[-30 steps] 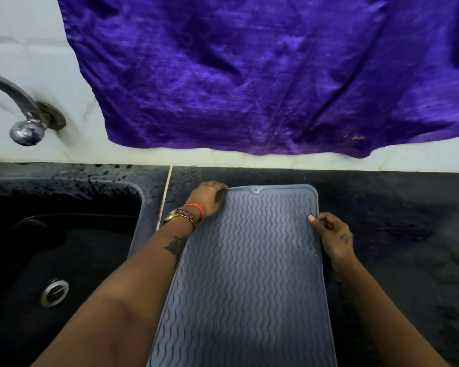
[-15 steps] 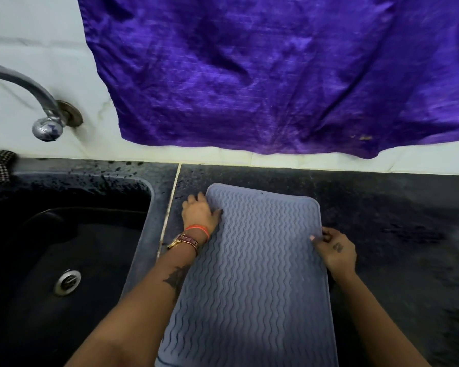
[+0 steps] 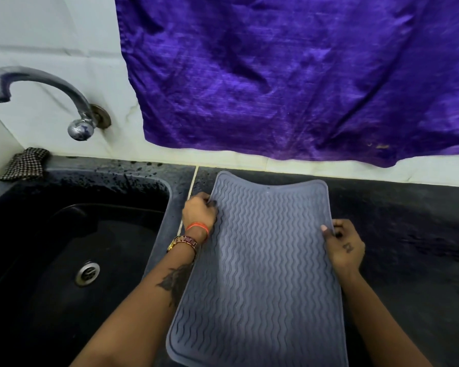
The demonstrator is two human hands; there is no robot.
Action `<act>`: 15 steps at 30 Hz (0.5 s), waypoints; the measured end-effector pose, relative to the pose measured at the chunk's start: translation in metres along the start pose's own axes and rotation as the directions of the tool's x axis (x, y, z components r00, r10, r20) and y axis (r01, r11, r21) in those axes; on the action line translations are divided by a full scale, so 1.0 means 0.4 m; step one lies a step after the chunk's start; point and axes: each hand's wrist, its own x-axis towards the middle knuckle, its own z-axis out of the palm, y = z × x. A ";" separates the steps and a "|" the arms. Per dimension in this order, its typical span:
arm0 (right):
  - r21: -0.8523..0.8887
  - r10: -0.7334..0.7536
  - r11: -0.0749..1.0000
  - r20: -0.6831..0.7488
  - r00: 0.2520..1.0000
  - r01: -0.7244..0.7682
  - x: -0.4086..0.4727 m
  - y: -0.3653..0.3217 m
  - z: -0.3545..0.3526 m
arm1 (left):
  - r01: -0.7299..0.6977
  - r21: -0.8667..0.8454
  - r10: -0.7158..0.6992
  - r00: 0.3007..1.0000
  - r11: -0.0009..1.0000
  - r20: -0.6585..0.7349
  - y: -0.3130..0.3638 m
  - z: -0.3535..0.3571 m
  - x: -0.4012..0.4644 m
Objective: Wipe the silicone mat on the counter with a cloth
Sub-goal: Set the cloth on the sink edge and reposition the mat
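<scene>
Mat [image 3: 263,260] at centre frame, left hand [image 3: 199,213] and right hand [image 3: 345,247] pinching its side edges, sink [image 3: 167,207] just left, bare counter [image 3: 408,247] right, far corners now lifted.

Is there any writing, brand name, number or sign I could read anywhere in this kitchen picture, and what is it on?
None: no readable text shows anywhere.
The silicone mat bears only a wavy ridge pattern.
The right hand has a small dark mark, too small to read.
The left hand has a wristwatch below it, face not legible.
The purple cloth and tap carry no lettering.
</scene>
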 end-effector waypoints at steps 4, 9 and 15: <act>0.004 -0.060 0.998 0.023 0.998 0.060 0.030 -0.041 0.038 | 0.096 -0.046 -0.097 0.995 0.994 -0.014 -0.029 -0.036 0.025; -0.117 0.008 0.993 0.130 0.991 0.008 0.070 -0.043 0.104 | 0.207 0.018 -0.207 0.978 0.978 0.035 -0.058 -0.056 0.042; -0.166 0.054 0.986 0.117 0.992 -0.034 0.082 -0.014 0.132 | 0.257 0.027 -0.258 0.965 0.966 0.042 -0.073 -0.046 0.055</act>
